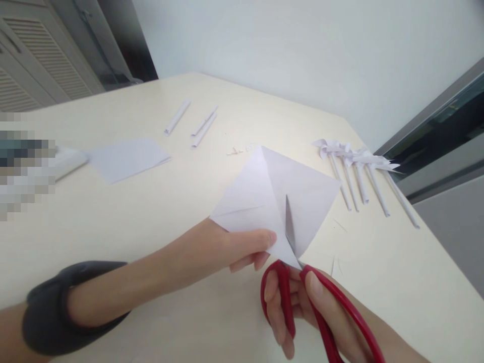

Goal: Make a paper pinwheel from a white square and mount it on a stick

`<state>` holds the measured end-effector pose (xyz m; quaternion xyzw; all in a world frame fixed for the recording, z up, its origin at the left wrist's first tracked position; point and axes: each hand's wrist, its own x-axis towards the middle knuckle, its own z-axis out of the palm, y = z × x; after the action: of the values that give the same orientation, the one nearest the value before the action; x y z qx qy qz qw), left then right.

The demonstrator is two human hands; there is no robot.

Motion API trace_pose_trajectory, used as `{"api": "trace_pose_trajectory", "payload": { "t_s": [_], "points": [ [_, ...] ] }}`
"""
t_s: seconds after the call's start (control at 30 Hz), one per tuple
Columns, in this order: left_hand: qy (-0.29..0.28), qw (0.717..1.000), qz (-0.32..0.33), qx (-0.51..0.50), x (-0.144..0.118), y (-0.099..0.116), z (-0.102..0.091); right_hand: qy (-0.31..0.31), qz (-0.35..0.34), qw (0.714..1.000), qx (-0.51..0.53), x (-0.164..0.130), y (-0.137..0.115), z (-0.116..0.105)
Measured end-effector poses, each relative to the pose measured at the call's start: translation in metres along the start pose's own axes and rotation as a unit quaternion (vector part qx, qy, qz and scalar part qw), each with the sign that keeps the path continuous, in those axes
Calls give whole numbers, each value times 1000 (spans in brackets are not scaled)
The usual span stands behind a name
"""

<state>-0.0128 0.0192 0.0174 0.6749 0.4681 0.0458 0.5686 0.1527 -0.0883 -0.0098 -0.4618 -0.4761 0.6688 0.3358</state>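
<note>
My left hand (242,247) pinches the near edge of a white square paper (302,196) with diagonal creases, holding it above the cream table (151,217). My right hand (302,312) grips red-handled scissors (325,312). Their blade (289,224) runs up into the paper from its near corner, along a crease. A dark band wraps my left wrist (64,307).
Several finished paper pinwheels on rolled sticks (359,171) lie at the right near the table edge. Three rolled paper sticks (196,123) lie at the back. A flat white sheet (126,159) rests at the left beside a blurred patch. Small paper scraps (236,151) dot the table.
</note>
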Motion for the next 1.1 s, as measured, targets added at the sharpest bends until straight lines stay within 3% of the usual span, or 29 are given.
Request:
{"api": "trace_pose_trajectory", "payload": {
  "t_s": [0.2, 0.5, 0.77, 0.97, 1.1],
  "points": [
    [12, 999, 36, -14, -3, 8, 3, -2, -26, 999, 33, 5, 6, 0],
    [-18, 999, 28, -3, 1, 4, -1, 2, -44, 998, 54, 3, 8, 4],
    [-16, 999, 27, -21, 0, 6, 1, -10, 16, 1000, 2, -2, -15, 1],
    [-25, 997, 71, -26, -2, 6, 2, 7, -35, 999, 37, 5, 7, 5],
    [-47, 995, 78, -38, -2, 7, 2, 1, -33, 999, 39, 6, 13, 3]
  ]
}}
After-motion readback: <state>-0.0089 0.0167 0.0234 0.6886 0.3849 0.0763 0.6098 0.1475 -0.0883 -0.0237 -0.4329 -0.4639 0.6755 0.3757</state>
